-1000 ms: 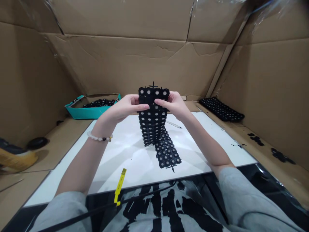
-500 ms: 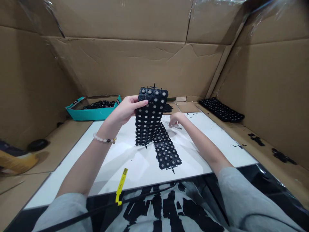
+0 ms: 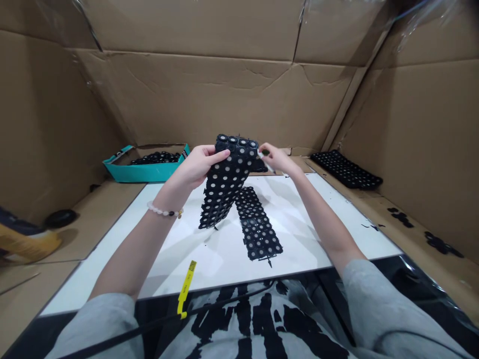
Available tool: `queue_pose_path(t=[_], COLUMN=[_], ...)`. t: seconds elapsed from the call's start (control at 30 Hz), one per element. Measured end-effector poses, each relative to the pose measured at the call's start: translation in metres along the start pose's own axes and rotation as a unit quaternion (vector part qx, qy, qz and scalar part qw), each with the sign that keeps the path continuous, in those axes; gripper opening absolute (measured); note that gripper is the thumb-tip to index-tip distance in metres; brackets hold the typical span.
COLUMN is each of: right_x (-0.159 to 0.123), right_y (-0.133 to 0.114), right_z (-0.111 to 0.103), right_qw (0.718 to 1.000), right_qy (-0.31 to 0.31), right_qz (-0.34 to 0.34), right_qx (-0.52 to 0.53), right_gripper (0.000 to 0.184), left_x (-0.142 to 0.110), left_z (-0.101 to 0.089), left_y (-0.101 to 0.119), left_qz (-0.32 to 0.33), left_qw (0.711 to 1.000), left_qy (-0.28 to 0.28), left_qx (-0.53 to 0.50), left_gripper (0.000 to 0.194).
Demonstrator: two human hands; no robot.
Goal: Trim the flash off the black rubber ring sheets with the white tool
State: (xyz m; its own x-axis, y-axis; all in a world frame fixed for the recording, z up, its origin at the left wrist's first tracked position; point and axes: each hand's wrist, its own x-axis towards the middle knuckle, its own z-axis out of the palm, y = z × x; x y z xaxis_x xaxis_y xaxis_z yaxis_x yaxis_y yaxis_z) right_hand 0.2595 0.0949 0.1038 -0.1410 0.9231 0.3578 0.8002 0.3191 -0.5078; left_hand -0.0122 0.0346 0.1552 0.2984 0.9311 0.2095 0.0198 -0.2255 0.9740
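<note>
My left hand (image 3: 197, 167) grips the top of a black plastic grid panel (image 3: 224, 187), which has rows of round cells with pale centres. The panel stands raised and tilted, its lower end near the white board (image 3: 307, 219). My right hand (image 3: 276, 158) pinches a thin pale pen (image 3: 268, 165) close to the panel's upper right corner. A second strip of the same black grid (image 3: 258, 224) lies flat on the board, below and right of the raised panel. Neither hand touches it.
A teal box (image 3: 142, 172) holding black pieces stands at the back left. A black grid tray (image 3: 346, 169) rests on the cardboard ledge at the right. Cardboard walls surround the board. A yellow tag (image 3: 186, 284) on a black cord lies at the board's near edge.
My right hand has left the panel and lifted the pen from the board. The raised panel now leans further left, and its lower end has swung away from the flat strip.
</note>
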Motion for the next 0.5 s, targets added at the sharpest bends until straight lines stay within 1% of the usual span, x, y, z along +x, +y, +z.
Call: queue_pose_path(t=[0.07, 0.1, 0.17, 0.23, 0.3, 0.4, 0.43, 0.47, 0.5], right_x=[-0.003, -0.007, -0.017, -0.03, -0.043, -0.059, -0.063, -0.068, -0.071], right_y=[-0.012, -0.02, -0.037, -0.055, -0.071, -0.089, -0.093, -0.097, -0.1], right_z=[-0.02, -0.029, -0.045, -0.054, -0.055, -0.048, -0.046, -0.045, -0.045], right_qw=[0.991, 0.981, 0.956, 0.934, 0.917, 0.89, 0.884, 0.884, 0.888], right_qy=[0.071, 0.091, 0.106, 0.117, 0.15, 0.226, 0.233, 0.222, 0.195], right_qz=[-0.018, -0.027, -0.056, -0.086, -0.105, -0.147, -0.163, -0.177, -0.187], right_qx=[0.11, 0.17, 0.268, 0.327, 0.354, 0.368, 0.37, 0.372, 0.371], right_gripper=[0.025, 0.027, 0.033, 0.036, 0.035, 0.037, 0.04, 0.044, 0.048], left_x=[0.001, 0.0, -0.001, -0.003, -0.006, -0.008, -0.008, -0.008, -0.008], left_z=[0.0, 0.001, 0.003, 0.005, 0.008, 0.012, 0.012, 0.013, 0.013], left_y=[-0.001, -0.001, -0.001, 0.0, 0.001, 0.003, 0.003, 0.003, 0.003], left_qz=[0.0, 0.0, 0.0, -0.002, -0.002, 0.005, 0.006, 0.006, 0.006], left_qw=[1.0, 1.0, 1.0, 1.0, 1.0, 0.999, 0.999, 0.999, 1.0], left_qy=[-0.005, -0.007, -0.013, -0.017, -0.02, -0.013, -0.009, -0.004, 0.001], left_qx=[0.0, -0.002, -0.009, -0.015, -0.022, -0.03, -0.031, -0.031, -0.031], left_gripper=[0.047, 0.046, 0.044, 0.042, 0.041, 0.039, 0.039, 0.039, 0.039])
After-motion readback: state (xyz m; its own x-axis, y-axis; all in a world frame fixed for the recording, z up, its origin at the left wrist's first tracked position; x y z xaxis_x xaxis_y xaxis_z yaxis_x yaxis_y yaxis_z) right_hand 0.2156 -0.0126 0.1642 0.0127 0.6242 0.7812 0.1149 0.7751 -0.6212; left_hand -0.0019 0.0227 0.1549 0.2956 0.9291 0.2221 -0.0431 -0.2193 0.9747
